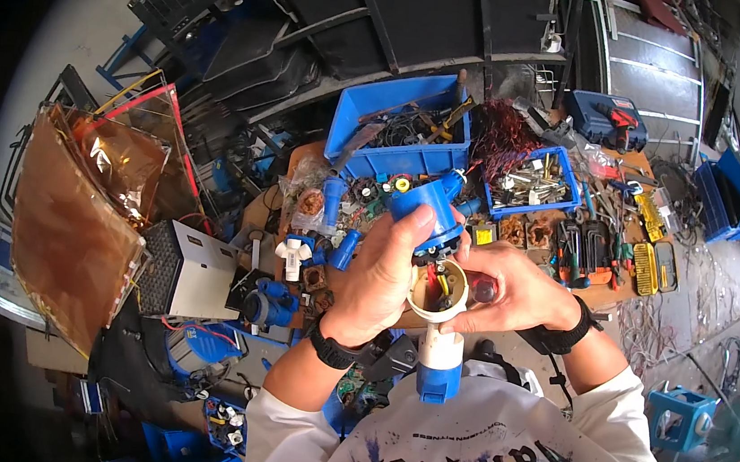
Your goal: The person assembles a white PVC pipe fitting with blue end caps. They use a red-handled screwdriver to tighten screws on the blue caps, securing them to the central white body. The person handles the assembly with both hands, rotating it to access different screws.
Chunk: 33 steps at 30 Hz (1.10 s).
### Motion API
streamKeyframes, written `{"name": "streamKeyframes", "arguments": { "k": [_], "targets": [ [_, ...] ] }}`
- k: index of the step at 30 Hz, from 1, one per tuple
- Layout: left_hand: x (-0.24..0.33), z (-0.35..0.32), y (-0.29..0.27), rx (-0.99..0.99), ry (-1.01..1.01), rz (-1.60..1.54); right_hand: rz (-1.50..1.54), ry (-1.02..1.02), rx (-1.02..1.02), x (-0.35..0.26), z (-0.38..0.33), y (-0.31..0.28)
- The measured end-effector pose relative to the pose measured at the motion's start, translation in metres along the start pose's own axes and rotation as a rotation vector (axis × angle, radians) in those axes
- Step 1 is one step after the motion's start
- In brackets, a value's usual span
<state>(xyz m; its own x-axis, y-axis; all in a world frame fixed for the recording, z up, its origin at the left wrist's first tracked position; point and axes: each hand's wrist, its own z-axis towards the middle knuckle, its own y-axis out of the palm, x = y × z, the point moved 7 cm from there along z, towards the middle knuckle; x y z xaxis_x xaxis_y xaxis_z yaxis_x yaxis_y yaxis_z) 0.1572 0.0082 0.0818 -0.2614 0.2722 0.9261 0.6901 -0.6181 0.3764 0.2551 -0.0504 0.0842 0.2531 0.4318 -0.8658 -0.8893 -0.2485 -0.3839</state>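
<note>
My left hand [381, 273] grips a blue industrial plug socket [416, 207], its thumb laid along the side. Just below that blue part is a cream round connector housing [421, 308], its mouth turned upward. Red, yellow and dark wires [444, 284] show inside it. The housing runs down into a white neck with a blue end [438, 382], in front of my shirt. Curled around the housing's right side is my right hand [517, 287]. A dark reddish round handle end [483, 288] shows among its fingers; its other end is hidden.
A cluttered workbench holds a blue bin [396, 157] of cables, a blue tray [532, 189] of metal parts and several hand tools [598, 246]. A dark blue toolbox [594, 119] stands at the back right. On the left are a white-panelled box [203, 272] and a white tee-shaped fitting [293, 257].
</note>
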Motion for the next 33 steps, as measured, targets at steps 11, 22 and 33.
{"name": "streamKeyframes", "arguments": {
  "k": [11,22,33],
  "targets": [
    [-0.019,0.003,0.038,0.250,-0.031,-0.006,0.013,-0.022,-0.037,0.007,-0.034,-0.029],
    [-0.004,0.020,0.062,0.173,0.053,-0.019,-0.093,-0.064,0.318,-0.012,-0.061,-0.078],
    [-0.013,0.029,0.063,0.267,0.112,0.117,0.571,-0.712,0.907,-0.093,-0.128,-0.146]
  ]
}}
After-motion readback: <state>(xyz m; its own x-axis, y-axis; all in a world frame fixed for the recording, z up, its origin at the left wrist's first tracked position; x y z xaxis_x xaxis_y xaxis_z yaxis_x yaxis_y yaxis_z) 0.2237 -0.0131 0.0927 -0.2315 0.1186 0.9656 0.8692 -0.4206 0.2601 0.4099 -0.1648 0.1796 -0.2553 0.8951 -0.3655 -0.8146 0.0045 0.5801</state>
